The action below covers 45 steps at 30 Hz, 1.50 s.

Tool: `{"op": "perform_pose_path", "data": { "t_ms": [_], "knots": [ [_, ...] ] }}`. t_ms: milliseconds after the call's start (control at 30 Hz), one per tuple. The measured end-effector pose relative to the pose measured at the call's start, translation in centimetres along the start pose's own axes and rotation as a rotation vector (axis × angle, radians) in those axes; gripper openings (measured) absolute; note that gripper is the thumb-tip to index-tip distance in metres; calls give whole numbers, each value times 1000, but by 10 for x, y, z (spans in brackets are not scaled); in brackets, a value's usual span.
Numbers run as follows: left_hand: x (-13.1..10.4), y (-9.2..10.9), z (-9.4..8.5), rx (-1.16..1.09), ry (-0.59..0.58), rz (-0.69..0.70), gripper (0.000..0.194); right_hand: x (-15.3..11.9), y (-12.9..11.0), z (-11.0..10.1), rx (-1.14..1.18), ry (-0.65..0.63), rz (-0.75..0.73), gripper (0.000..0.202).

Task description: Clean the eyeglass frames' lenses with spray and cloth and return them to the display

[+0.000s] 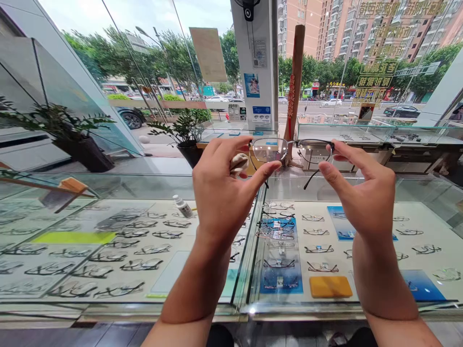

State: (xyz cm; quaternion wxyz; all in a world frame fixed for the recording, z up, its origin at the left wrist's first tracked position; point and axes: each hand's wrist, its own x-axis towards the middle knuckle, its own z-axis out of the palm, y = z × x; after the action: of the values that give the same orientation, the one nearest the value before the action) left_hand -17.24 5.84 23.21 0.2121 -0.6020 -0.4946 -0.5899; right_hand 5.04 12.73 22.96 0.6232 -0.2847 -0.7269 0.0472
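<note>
A pair of eyeglasses [270, 149] with thin dark rims is held up in front of me, above the glass display counter. Its temples hang down toward me. My left hand [222, 185] pinches the left end of the frame between thumb and fingers, and a crumpled pale cloth [239, 164] is tucked in its curled fingers. At the right end of the frame, my right hand [369, 185] grips with thumb and index finger. Under both wrists, rows of eyeglasses [278, 263] lie inside the counter.
On the glass top stands a small white bottle [183, 206], left of my left hand. An orange glasses case [330, 286] is in the right counter section. Potted plants [85, 152] and a wooden post [295, 86] stand beyond, before the street windows.
</note>
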Motion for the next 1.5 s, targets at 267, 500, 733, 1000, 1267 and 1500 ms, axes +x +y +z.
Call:
{"op": "perform_pose_path", "data": {
  "t_ms": [267, 500, 733, 1000, 1267, 1500],
  "knots": [
    [1, 4, 0, -48, -1, -53, 43, 0, 1, 0, -10, 7, -13, 37],
    [0, 4, 2, -54, 17, -53, 43, 0, 1, -1, -11, 3, -20, 38],
    [1, 6, 1, -44, 2, -60, 43, -1, 0, -1, -15, 7, -35, 36],
    [1, 7, -1, -19, -15, -56, 41, 0, -1, -2, -11, 8, -32, 36],
    [1, 6, -2, -9, -13, -46, 41, 0, -3, -2, -9, 15, -23, 35],
    [2, 7, -2, -8, -11, -46, 42, -1, -3, -2, -21, 9, -30, 36]
  ]
}}
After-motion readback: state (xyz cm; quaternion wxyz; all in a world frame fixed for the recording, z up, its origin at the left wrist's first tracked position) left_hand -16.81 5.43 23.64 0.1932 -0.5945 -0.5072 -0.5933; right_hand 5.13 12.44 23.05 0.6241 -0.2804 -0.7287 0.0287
